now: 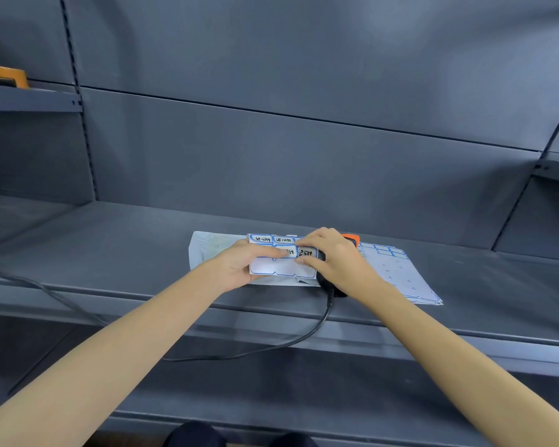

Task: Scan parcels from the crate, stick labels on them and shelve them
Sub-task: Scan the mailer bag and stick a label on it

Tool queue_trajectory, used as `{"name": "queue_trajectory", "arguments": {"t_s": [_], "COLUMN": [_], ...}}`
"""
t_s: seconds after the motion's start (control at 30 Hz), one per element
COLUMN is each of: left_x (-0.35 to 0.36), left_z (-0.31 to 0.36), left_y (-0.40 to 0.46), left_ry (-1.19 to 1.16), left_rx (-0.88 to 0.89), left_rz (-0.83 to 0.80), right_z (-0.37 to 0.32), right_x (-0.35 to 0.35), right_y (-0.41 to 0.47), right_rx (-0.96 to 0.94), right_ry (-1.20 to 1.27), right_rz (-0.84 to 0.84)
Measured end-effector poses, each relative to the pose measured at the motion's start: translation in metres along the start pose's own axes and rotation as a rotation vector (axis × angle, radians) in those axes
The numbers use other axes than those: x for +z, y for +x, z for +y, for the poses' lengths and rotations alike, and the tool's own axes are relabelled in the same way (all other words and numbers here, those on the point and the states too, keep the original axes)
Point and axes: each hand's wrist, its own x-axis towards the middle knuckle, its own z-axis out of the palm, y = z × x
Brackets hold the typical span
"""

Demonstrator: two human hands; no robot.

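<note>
Two hands meet over a sheet of labels (pixel 283 267) on the grey shelf (pixel 110 253). The left hand (pixel 239 264) pinches the sheet's near left edge, likely to keep it flat and steady. The right hand (pixel 331 256) nips one label (pixel 306 253) between thumb and fingertip, seemingly peeling it for a parcel. A pale parcel (pixel 207 248) lies flat under the sheet, touching it. A used backing sheet (pixel 397 272) lies just beside, to the right. The scanner (pixel 331 287) is mostly hidden beneath the right hand; only its dark body, orange tip and cable (pixel 304 337) show. The label print is unreadable. No crate is in view.
</note>
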Motion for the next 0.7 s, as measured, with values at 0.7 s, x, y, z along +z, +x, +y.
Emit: {"name": "queue_trajectory", "arguments": {"t_s": [0.7], "left_x": [-0.008], "left_z": [-0.002], "left_y": [0.001], "left_ry": [0.096], "left_rx": [0.06], "left_rz": [0.05], "right_z": [-0.01], "right_x": [-0.016], "right_y": [0.005], "right_rx": [-0.007], "right_ry": [0.193], "right_rz": [-0.084]}}
